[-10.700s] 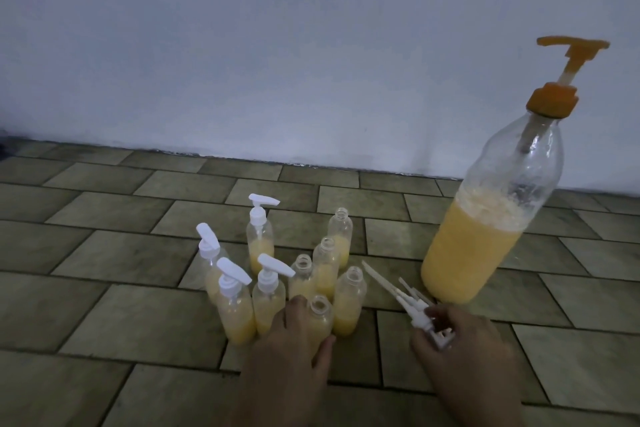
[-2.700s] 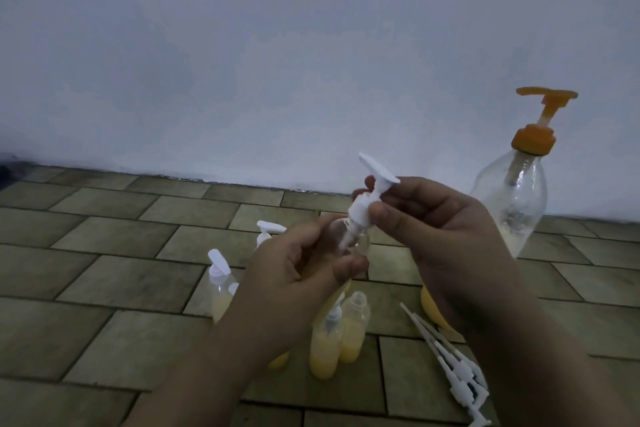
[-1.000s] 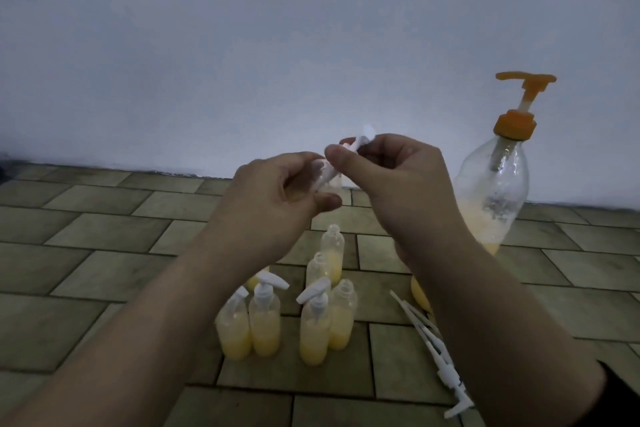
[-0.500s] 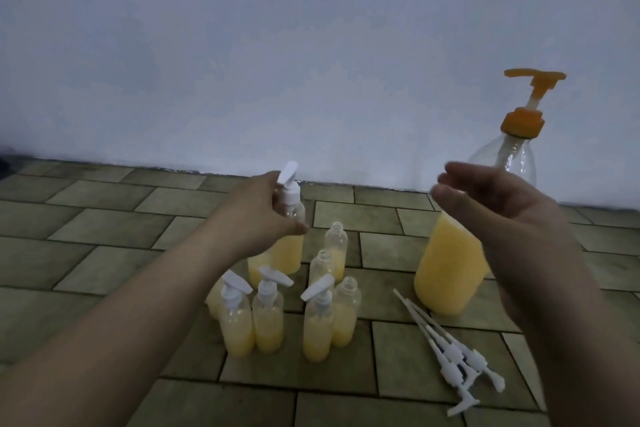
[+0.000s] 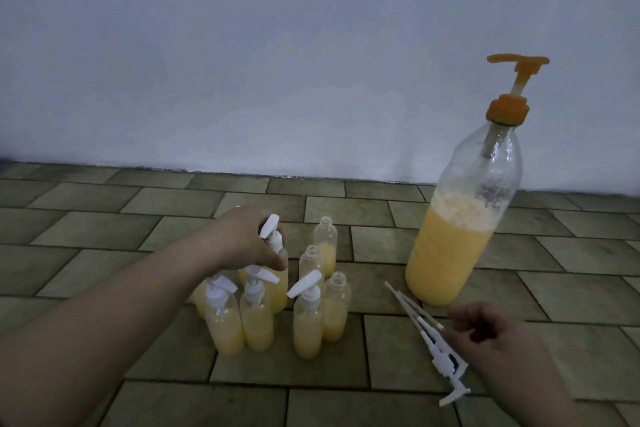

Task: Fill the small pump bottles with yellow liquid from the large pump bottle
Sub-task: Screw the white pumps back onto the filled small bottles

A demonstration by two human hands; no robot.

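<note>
All small bottles (image 5: 335,308) on the floor hold yellow liquid; three lack pumps. The left hand (image 5: 249,241) grips a capped bottle (image 5: 275,274); right hand (image 5: 485,329) fingers curl over the loose pumps (image 5: 436,343).

Tiled floor (image 5: 104,239) bears bottles (image 5: 258,319), loose pumps (image 5: 420,326)

a bare indoor floor, home or yard unclear: brick-pattern floor tiles (image 5: 104,232) against a plain white wall (image 5: 242,62).

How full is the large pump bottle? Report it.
Roughly half full. Yellow liquid in the large pump bottle reaches about mid-height, foam on top; above that the clear plastic is empty.
</note>
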